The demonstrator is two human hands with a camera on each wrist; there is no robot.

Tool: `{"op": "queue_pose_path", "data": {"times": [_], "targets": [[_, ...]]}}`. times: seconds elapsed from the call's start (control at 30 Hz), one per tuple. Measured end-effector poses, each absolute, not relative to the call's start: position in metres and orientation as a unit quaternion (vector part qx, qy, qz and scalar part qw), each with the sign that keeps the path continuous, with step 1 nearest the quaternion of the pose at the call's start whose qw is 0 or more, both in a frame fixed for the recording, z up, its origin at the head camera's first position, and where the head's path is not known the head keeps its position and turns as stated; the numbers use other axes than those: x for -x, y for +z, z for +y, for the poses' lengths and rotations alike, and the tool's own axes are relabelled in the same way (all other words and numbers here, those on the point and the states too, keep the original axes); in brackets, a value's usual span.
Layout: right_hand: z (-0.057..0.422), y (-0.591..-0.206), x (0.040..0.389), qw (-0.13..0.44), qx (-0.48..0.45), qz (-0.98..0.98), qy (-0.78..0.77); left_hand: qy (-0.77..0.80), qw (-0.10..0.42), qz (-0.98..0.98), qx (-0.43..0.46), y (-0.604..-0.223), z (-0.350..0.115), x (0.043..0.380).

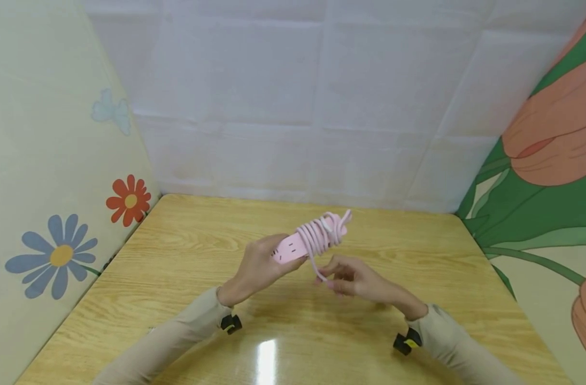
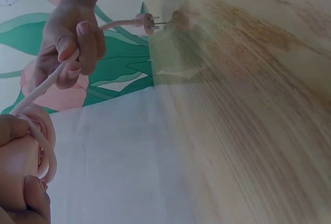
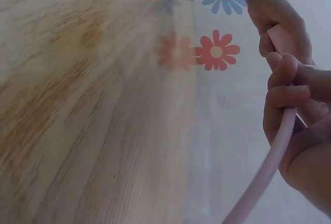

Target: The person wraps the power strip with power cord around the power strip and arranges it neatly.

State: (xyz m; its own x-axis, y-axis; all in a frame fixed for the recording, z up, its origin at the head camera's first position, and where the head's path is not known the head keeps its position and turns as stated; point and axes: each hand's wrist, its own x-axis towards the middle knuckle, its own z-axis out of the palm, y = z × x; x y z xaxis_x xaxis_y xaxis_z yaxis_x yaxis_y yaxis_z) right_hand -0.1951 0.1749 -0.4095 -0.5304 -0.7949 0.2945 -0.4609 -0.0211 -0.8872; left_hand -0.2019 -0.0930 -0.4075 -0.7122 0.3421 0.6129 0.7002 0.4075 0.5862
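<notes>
A pink power strip is held above the table by my left hand, which grips its near left end. Several turns of pink cord are wrapped round the strip's far half, and a loop of it sticks up at the far end. My right hand pinches the loose stretch of cord between thumb and fingers, just right of and below the strip. In the left wrist view the cord's plug, with its metal prongs, hangs out past the right hand. The right wrist view shows the cord running down from the fingers.
The wooden table has a glossy top that reflects light near its front. A white sheet hangs behind its back edge. Flower-printed panels stand at the left and right. Black wrist cameras sit on both cuffs.
</notes>
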Motion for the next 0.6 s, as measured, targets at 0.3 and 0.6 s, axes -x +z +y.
{"op": "queue_pose_path", "data": {"times": [0.3,0.6], "targets": [[0.175,-0.414,0.204,0.121,0.478,0.698,-0.520,-0.446,0.197,-0.812,0.320,-0.409,-0.092,0.201],[0.175,-0.417,0.209,0.134,0.470,0.755,-0.437,-0.450,0.190,-0.800,0.349,-0.407,-0.087,0.197]]}}
